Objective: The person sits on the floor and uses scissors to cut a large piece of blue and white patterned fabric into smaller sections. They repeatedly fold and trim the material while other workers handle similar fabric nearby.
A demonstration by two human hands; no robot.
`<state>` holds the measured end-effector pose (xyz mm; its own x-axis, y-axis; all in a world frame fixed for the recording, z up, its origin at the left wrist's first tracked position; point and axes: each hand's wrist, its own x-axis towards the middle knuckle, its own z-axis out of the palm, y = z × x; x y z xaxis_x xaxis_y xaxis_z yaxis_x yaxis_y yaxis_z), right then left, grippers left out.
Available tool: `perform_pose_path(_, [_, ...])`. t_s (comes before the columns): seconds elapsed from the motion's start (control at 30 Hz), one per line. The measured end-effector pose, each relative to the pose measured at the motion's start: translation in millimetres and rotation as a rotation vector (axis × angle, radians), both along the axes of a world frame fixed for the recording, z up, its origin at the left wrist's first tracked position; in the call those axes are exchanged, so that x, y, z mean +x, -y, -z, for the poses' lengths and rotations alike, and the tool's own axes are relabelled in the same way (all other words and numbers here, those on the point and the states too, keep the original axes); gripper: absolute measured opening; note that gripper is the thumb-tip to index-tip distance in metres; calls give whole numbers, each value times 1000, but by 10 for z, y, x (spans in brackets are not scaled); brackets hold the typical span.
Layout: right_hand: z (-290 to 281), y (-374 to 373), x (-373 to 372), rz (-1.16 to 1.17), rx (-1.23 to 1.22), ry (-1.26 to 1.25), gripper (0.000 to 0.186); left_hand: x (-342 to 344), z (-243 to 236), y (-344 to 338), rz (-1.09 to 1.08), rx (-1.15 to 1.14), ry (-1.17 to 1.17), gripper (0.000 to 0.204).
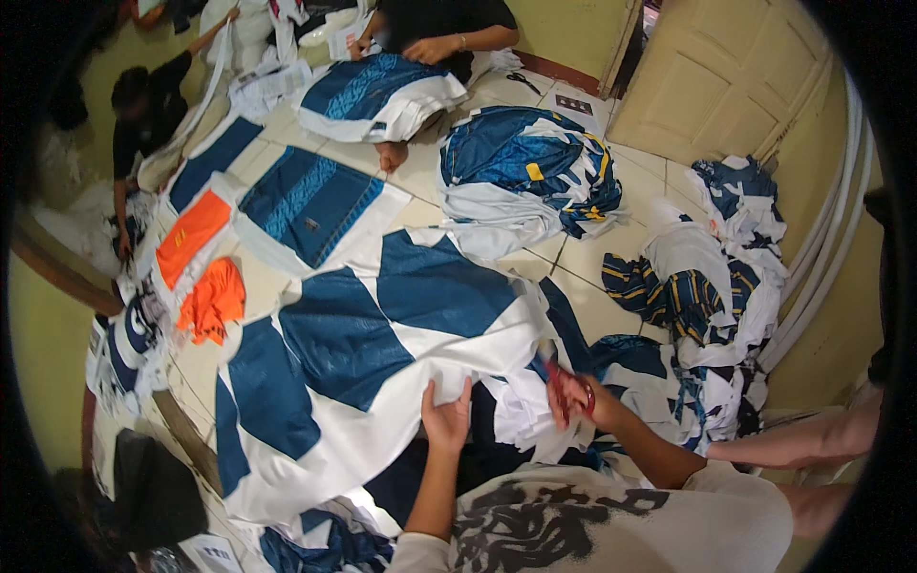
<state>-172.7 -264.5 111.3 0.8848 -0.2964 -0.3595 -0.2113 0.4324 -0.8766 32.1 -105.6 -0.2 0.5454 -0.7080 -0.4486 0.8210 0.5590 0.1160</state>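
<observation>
A large sheet of white cloth printed with dark blue panels is spread over the floor in front of me. At its near white edge rests my left hand, thumb and fingers apart, with the fingertips against the cloth. My right hand grips red-handled scissors beside the sheet's right end; the blades look blurred and I cannot tell how far they are parted. White cloth scraps lie bunched between my hands.
Across from me a person's hand rests on stacked blue-and-white panels. Another person works at the far left. Orange cloth, a blue garment pile and heaped striped pieces surround the sheet. A bare limb extends at right.
</observation>
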Motion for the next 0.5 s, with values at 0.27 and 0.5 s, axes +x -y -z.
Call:
perform_pose_path(0.27, [-253, -753, -234, -258, 581, -254, 53, 146, -182, 211, -49, -103, -57, 55])
perform_pose_path(0.5, [-240, -801, 108, -190, 463, -311, 42, -431, -524, 153, -98, -172, -69, 57])
